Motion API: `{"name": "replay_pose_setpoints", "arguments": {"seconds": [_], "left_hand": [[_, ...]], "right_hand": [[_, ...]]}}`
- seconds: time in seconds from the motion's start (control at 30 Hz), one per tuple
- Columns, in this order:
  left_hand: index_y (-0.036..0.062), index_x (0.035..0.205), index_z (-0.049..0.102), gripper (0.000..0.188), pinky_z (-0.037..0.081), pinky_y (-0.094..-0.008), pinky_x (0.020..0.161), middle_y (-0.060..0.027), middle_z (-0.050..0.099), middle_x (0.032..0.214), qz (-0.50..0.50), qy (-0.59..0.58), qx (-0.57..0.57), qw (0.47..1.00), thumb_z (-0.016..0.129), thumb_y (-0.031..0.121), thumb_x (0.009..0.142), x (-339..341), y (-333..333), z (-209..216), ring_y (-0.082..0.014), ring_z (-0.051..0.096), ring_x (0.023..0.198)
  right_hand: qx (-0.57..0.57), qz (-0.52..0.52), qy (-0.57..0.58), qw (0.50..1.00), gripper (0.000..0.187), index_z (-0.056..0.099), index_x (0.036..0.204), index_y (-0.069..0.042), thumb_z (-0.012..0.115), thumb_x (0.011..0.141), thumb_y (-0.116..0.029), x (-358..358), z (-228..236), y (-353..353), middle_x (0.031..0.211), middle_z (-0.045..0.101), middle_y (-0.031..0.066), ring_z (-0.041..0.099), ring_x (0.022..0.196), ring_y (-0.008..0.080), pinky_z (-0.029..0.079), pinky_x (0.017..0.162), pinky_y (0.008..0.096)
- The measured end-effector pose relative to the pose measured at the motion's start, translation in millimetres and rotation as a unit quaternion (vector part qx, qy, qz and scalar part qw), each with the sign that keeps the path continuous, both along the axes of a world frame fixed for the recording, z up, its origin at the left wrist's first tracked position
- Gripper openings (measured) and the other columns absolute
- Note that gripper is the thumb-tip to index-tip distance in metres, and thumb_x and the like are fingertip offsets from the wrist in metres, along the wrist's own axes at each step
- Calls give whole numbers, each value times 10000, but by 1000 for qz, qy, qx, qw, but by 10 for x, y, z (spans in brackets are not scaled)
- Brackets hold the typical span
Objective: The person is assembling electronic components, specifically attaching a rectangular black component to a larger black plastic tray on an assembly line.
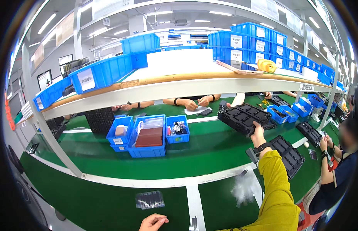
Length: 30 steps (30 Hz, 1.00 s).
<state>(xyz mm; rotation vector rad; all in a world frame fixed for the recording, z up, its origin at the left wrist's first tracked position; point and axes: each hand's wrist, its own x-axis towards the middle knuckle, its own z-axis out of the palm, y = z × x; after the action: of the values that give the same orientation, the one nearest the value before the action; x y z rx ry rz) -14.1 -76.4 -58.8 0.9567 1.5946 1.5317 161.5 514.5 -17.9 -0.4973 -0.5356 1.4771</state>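
Right hand (258, 135) closed on black tray (240, 117), not yet released; left hand (153, 222) half-curled, seemingly empty; packet (149, 200) lies untouched just beyond left hand.

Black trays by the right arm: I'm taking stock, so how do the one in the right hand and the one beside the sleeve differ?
The held tray is gripped by the right hand; the other tray has no hand on it. The held tray looks raised, while the other tray lies on the green surface. Both are black and ridged.
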Motion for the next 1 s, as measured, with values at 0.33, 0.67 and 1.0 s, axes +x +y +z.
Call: {"name": "replay_pose_setpoints", "arguments": {"seconds": [0.33,0.67,1.0], "left_hand": [[-5,1047,556,175,450,-248,846,-69,621,976,7,21,-19,1000,533,8,874,-32,4,9,-136,583,935],[-11,1051,569,176,458,-269,849,-85,630,977,19,12,-41,999,510,56,900,-38,39,66,-151,590,923],[-21,1054,575,198,470,-289,840,-106,637,965,19,26,-9,999,512,97,908,-149,43,-56,-177,605,911]], "right_hand": [[-67,32,-23,997,245,562,1029,4,605,843,-149,117,-354,306,1014,615,139,619,880,288,522,744,421],[40,-156,-814,558,372,621,940,29,598,786,-308,1482,125,-302,927,644,203,646,812,319,518,747,390],[-237,-122,-785,560,338,629,897,40,609,800,-283,3150,-178,-1199,882,651,177,660,691,299,533,551,355]]}}
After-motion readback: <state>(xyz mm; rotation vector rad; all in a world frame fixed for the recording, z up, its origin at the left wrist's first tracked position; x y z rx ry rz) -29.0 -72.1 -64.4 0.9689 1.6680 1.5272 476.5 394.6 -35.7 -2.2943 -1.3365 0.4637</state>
